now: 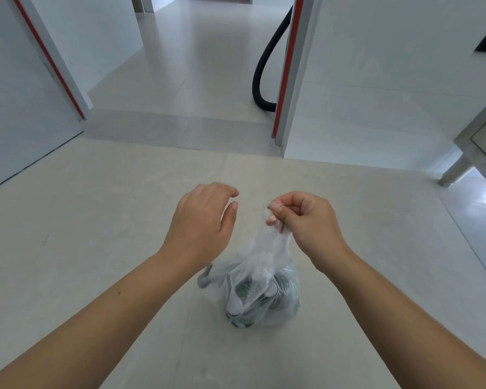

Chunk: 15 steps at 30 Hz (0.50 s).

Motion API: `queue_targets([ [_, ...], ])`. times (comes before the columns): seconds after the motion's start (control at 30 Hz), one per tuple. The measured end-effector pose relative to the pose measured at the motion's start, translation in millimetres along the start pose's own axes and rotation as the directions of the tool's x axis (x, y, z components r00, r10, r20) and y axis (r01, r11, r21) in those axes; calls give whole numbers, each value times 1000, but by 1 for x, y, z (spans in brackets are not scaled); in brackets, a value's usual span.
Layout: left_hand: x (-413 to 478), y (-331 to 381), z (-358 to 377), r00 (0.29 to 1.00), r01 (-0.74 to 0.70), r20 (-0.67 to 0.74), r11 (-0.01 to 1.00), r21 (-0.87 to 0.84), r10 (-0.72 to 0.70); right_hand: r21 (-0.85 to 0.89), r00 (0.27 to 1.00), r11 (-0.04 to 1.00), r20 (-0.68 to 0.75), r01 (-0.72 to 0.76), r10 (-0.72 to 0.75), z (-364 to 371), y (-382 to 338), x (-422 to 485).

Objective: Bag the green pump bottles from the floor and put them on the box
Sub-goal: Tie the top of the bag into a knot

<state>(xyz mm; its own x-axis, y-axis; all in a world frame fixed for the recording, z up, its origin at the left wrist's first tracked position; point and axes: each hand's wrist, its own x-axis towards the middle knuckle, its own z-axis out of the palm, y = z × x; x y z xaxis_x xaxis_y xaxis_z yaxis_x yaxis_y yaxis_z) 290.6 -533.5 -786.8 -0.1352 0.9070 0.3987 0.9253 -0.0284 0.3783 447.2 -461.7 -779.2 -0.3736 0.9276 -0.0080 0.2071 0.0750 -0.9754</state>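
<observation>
The clear plastic bag [264,296] sits on the floor just in front of you, its belly full and its top drawn up into a twisted neck. Through the film the pump bottles [247,290] show as grey-green shapes packed together; how many there are you cannot tell. Your right hand [300,220] is curled tight, thumb and fingertips [272,220] pinching that neck from above. By the look of it, this keeps the mouth gathered so the load can be tied or lifted without spilling. Your left hand [205,220] hovers beside the neck, fingers loosely bent and holding nothing — placed, probably, to take the other side of the plastic.

The floor [96,220] is pale, glossy tile, so a full bag could slide if you drag it. Ahead, a red-edged door frame [285,80] opens onto a corridor, with a black hose [264,74] looping down beside it. A metal table leg [455,169] stands to the right. The box is not in view — you will have to find it.
</observation>
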Motion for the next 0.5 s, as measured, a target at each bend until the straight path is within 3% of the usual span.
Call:
queue_targets([
  [0.17,7,7,-17,995,-82,-43,993,82,86,-9,997,998,-44,-62,61,-6,-14,0],
  [0.5,11,46,-67,999,4,36,985,174,-11,23,946,950,-92,-311,312,-27,-76,-27],
])
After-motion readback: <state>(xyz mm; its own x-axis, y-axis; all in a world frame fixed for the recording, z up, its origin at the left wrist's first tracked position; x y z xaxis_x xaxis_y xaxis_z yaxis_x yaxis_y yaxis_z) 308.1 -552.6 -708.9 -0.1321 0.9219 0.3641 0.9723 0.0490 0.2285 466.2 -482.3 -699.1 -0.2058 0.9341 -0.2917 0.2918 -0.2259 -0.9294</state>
